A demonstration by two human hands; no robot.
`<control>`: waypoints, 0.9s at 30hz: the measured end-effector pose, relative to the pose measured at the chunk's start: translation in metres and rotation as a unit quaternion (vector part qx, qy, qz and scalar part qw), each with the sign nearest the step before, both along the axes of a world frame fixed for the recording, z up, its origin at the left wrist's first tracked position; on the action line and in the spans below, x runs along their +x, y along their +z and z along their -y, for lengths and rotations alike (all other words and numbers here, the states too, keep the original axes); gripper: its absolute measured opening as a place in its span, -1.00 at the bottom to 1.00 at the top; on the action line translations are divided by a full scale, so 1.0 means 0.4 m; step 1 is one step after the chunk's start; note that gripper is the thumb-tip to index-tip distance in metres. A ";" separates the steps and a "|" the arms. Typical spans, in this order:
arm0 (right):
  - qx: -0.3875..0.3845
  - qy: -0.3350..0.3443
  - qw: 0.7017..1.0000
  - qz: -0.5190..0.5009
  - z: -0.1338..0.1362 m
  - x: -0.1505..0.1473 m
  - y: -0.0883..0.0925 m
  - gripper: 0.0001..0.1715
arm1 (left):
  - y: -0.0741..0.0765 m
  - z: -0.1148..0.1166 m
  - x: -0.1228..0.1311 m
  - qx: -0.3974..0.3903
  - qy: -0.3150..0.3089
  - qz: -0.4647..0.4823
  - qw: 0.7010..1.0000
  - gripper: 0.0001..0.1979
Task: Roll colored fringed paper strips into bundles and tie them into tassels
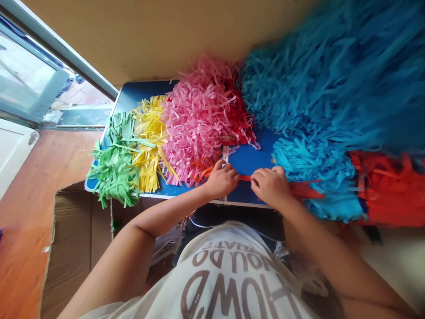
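On the near edge of a blue table (247, 160), my left hand (222, 179) and my right hand (270, 184) both pinch a thin red paper strip (245, 177) stretched between them. Both hands have their fingers closed on it. Loose orange-red strips (203, 169) lie just left of my left hand. A red strip bundle (307, 190) trails from under my right hand toward the right.
Heaps of cut paper fringe cover the table: green (113, 164), yellow (151, 146), pink (197, 119), dark red (239, 117), a big blue mass (332, 79), and red (388, 186) at right. A cardboard sheet (75, 235) lies on the floor at left.
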State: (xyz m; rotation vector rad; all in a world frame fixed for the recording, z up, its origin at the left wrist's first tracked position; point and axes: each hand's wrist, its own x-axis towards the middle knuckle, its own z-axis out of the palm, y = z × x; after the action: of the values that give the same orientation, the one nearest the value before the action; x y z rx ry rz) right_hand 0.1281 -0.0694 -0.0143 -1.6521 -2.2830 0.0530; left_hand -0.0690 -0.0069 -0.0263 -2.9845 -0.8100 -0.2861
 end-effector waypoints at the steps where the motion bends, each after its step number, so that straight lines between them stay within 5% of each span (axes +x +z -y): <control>1: 0.006 -0.001 1.000 0.015 0.004 -0.009 0.002 -0.91 | -0.002 0.003 -0.002 0.001 0.005 0.006 1.000 -0.74; 7: 0.065 0.017 0.996 0.063 0.040 -0.013 -0.027 -0.71 | 0.005 0.029 -0.043 0.016 0.038 0.030 0.999 -0.76; 13: 0.141 0.006 0.990 0.024 0.062 0.037 -0.054 -0.81 | 0.014 0.032 -0.130 0.076 0.085 0.082 0.990 -0.79; 16: 0.174 0.012 0.985 0.007 0.058 0.019 -0.049 -0.83 | 0.034 0.061 -0.116 0.074 0.116 0.098 0.986 -0.71; 22: 0.176 0.005 0.984 0.007 0.056 0.000 -0.040 -0.86 | 0.018 0.075 -0.014 0.009 -0.005 0.082 0.997 -0.76; 27: 0.131 0.050 0.990 0.008 0.070 0.044 -0.053 -0.80 | -0.028 0.035 -0.070 -0.052 -0.022 0.079 0.995 -0.76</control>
State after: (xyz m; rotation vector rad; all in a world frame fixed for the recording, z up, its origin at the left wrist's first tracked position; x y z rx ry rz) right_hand 0.1458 -0.0975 -0.0353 -1.4111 -2.2702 -0.2292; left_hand -0.0969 -0.0207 -0.0377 -3.1106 -0.7977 -0.5036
